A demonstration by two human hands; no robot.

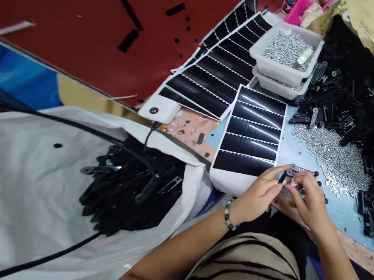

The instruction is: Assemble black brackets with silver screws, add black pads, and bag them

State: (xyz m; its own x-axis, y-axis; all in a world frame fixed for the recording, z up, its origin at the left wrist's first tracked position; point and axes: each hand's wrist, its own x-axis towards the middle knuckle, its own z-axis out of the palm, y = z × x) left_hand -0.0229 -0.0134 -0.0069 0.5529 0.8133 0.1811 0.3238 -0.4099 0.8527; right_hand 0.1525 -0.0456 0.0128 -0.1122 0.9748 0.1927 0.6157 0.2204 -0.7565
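Observation:
At the table's front edge my left hand (259, 193) pinches a small black strip (282, 178) between thumb and fingertips. My right hand (311, 202) is closed close beside it, its thumb and fingers at a small whitish bit (293, 183). Partly hidden by the fingers, a dark perforated metal bracket (297, 169) lies just beyond both hands; I cannot tell whether it is held. A sheet of black stickers (254, 129) with scalloped edges lies left of the hands. To the right is a heap of small silver screws (340, 162).
Two stacked white tubs (258, 55) of screws stand at the back. Black brackets (338, 92) are piled on the right. More sticker sheets (210, 74) lie behind a white power strip (160, 108). A white sack (45, 169) with black parts and a black cable (80, 127) are at left.

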